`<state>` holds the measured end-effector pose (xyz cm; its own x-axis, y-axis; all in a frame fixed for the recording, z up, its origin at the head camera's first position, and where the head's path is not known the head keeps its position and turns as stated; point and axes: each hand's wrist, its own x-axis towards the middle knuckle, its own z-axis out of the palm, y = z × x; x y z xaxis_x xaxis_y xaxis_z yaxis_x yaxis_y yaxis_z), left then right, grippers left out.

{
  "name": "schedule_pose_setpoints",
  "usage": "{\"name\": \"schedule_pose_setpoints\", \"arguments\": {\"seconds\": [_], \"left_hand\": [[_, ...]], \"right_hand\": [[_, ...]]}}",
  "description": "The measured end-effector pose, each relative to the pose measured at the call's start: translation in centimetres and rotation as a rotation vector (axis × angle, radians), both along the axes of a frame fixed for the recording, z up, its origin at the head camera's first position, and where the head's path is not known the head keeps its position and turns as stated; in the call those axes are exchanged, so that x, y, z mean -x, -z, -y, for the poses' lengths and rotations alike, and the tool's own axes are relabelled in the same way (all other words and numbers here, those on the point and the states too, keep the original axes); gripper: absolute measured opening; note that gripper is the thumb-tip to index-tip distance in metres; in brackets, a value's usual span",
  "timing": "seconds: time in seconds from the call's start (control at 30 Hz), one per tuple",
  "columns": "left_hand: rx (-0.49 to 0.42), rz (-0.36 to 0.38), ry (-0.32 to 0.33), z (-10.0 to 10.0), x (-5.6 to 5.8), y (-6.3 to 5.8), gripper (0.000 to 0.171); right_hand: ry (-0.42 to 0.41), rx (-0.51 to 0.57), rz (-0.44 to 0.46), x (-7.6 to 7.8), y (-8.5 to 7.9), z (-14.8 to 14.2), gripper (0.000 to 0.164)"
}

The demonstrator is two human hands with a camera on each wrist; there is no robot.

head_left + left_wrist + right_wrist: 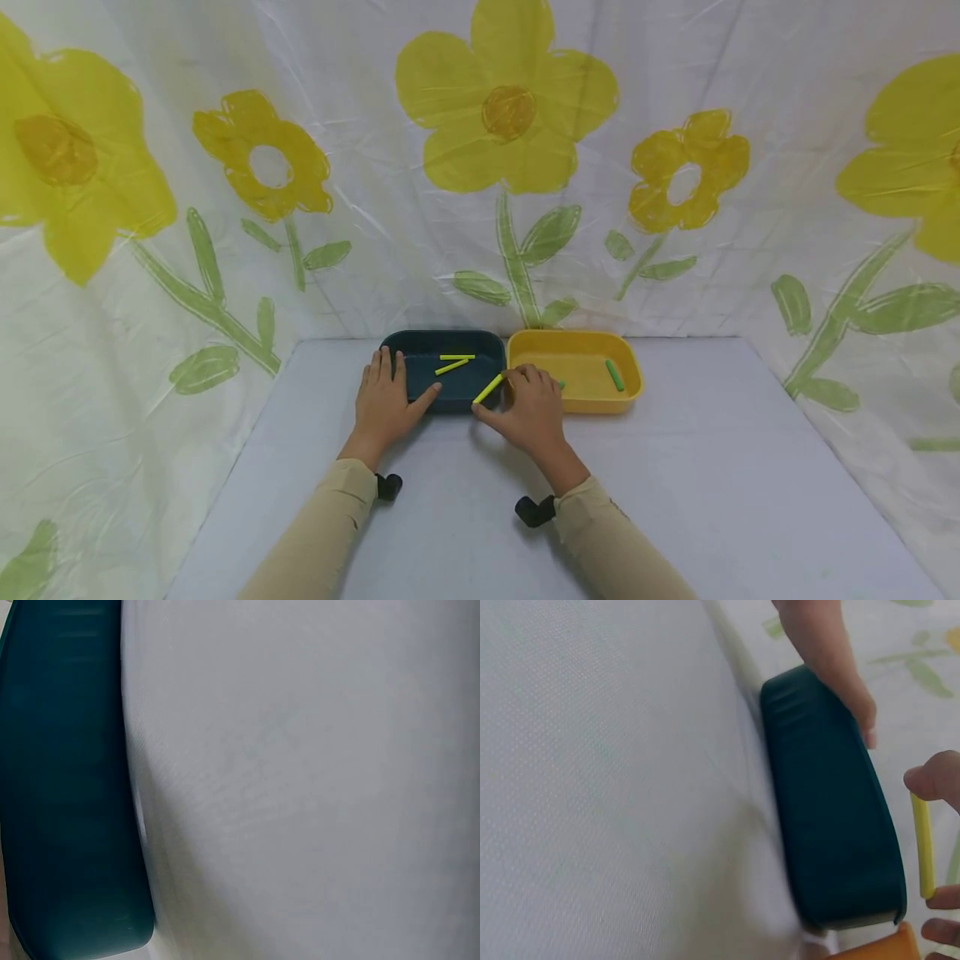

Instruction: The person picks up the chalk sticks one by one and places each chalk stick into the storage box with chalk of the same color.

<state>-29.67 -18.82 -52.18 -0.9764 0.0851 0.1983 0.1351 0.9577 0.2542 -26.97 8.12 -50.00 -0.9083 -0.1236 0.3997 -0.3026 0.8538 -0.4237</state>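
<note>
My right hand pinches a yellow chalk stick by its ends between thumb and fingers, over the near right corner of a dark teal tray. In the right wrist view the same yellow chalk stick appears above the tray's rim. Inside the teal tray lie two more yellow chalk sticks. My left hand rests on that tray's left side, fingers stretched over it and thumb spread across the near rim. The left wrist view shows only the tray's outer wall and tablecloth.
A yellow tray stands right beside the teal one. It contains a green chalk stick and another partly hidden behind my right hand. Behind both trays hangs a white curtain with painted flowers. A white cloth covers the table.
</note>
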Motion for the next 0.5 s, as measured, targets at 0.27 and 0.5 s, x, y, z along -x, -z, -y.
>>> {"name": "schedule_pose_setpoints", "arguments": {"seconds": [0.27,0.5], "left_hand": [[-0.014,0.002,0.003,-0.03,0.03,-0.01,0.112],[-0.015,0.000,0.001,0.03,0.01,0.08,0.111]], "right_hand": [[0.015,-0.005,0.035,0.32,-0.08,0.30,0.076],[0.026,-0.026,0.032,0.64,0.32,0.64,0.068]]}}
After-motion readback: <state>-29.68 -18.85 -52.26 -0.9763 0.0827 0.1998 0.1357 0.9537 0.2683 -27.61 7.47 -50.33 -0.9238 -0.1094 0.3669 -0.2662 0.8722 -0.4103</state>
